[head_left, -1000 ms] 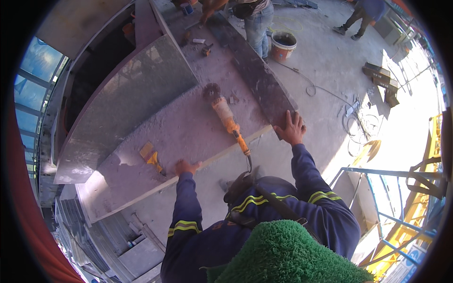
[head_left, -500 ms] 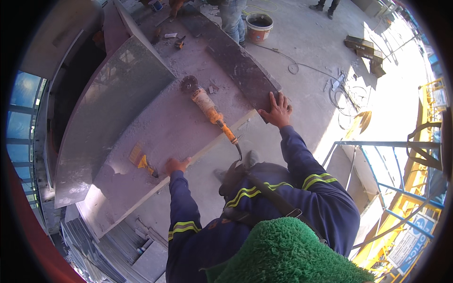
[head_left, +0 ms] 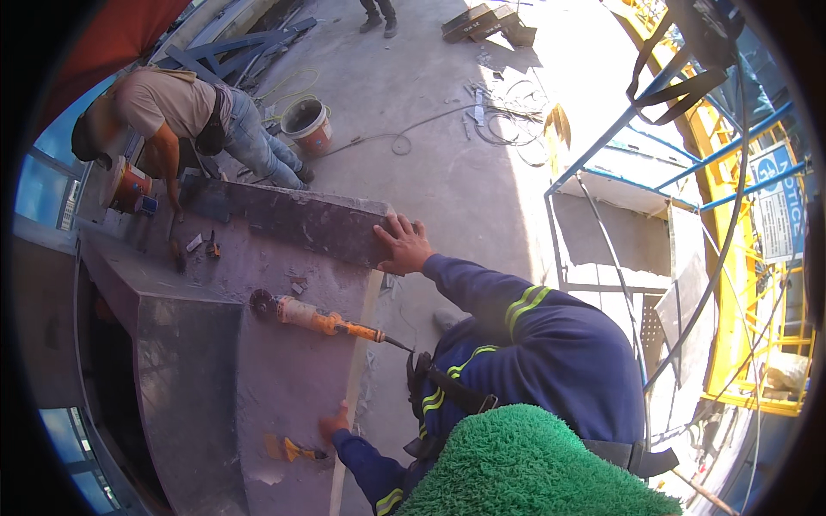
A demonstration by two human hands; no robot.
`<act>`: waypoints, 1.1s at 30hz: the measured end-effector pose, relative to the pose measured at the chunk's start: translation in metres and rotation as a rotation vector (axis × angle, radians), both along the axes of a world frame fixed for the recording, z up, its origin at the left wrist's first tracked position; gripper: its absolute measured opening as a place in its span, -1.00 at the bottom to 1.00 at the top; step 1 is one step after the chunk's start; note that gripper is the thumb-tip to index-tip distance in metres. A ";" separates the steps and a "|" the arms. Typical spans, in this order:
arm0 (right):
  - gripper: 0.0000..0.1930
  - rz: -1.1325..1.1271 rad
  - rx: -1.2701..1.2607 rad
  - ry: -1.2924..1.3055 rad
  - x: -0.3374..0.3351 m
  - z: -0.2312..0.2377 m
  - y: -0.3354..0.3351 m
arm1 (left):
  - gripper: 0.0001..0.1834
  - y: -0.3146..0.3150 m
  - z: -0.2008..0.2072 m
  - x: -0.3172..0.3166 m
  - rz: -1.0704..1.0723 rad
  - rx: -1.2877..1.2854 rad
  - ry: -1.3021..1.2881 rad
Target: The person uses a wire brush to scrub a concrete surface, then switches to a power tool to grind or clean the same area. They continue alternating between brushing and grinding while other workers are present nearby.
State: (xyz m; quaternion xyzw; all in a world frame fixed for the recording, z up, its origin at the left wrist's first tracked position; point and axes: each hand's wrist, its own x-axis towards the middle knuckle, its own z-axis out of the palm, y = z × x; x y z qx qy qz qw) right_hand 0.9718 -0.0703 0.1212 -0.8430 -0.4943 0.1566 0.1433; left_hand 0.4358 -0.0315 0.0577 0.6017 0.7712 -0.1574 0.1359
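My right hand [head_left: 404, 244] lies on the near end of a long dark stone slab [head_left: 297, 225], fingers spread over its corner. The slab lies across a dusty work board [head_left: 284, 387]. My left hand [head_left: 335, 422] rests on the board's near edge, its fingers partly hidden but apparently laid flat, holding nothing visible. Beside it lies a flat brush [head_left: 297, 450] with a yellow handle. Between my hands an orange angle grinder [head_left: 323, 321] lies on the board, its disc pointing away from me and its cord running toward my body.
A co-worker [head_left: 185, 112] bends over the slab's far end, one hand down on the board. A curved grey panel [head_left: 188, 387] stands along the board's left side. Buckets [head_left: 307, 127], loose cables [head_left: 508, 129] and dark boxes [head_left: 489, 26] are around. Blue railing [head_left: 594, 125] runs at right.
The view has turned, so the scene is rotated and shifted left, and the co-worker's upper body now shows. Both hands keep their places on slab and board; grinder and brush lie as before.
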 end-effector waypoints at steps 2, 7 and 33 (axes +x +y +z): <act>0.06 0.004 -0.003 -0.009 0.000 -0.001 0.000 | 0.23 0.001 -0.004 -0.002 -0.008 -0.002 0.002; 0.07 0.002 -0.010 0.017 0.002 0.001 0.001 | 0.26 0.002 -0.009 -0.007 0.012 -0.024 -0.001; 0.06 -0.009 -0.016 0.013 0.003 -0.006 0.002 | 0.26 0.003 -0.011 -0.009 0.003 0.035 -0.085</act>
